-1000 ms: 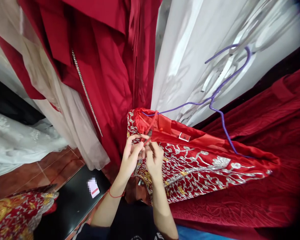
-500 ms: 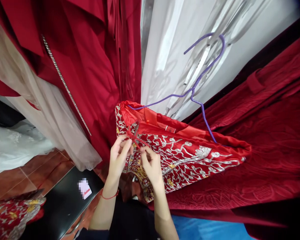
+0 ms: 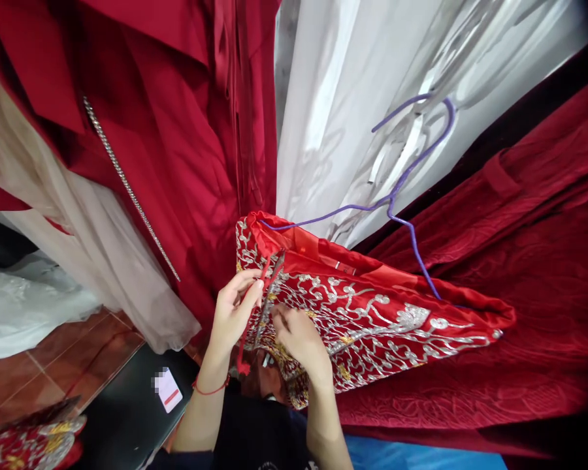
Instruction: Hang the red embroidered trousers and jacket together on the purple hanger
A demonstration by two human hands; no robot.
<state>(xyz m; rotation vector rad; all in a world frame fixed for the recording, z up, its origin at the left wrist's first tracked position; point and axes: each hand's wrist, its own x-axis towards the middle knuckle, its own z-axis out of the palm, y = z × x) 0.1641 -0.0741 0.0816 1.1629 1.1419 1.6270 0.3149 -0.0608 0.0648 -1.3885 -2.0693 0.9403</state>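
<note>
A red skirt (image 3: 372, 307) with silver and gold embroidery hangs from a purple wire hanger (image 3: 396, 196), its waist gaping to show a red satin lining. My left hand (image 3: 235, 307) pinches a red cord (image 3: 266, 271) at the slit near the skirt's left end. The cord's loose, tasselled end hangs below those fingers. Lower and to the right, my right hand (image 3: 301, 336) lies against the embroidered front with its fingers curled. Whatever may be between its fingertips is hidden.
Plain red garments (image 3: 176, 130) hang at the left, white fabric (image 3: 318, 117) behind the hanger, and dark red patterned cloth (image 3: 543, 274) at the right. A phone (image 3: 168, 391) with a lit screen lies on a black surface (image 3: 122, 398) at lower left.
My right hand has come away from the cord and moved down. The cord's end now dangles below my left hand. Skirt and hanger appear slightly lower and further right.
</note>
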